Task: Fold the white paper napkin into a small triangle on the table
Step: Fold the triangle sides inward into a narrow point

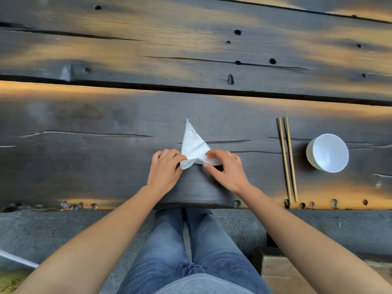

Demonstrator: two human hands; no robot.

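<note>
Dark plank counter [106, 162], white paper napkin [194, 143] in triangle, left hand [164, 170] and right hand [226, 168] fingers pinching its near corners, chopsticks [287, 160], white bowl [327, 152] right.

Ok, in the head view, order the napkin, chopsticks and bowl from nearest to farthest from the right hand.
1. Napkin: pinched by the right hand, just to its left.
2. Chopsticks: on the table to its right.
3. Bowl: farther right, beyond the chopsticks.
</note>
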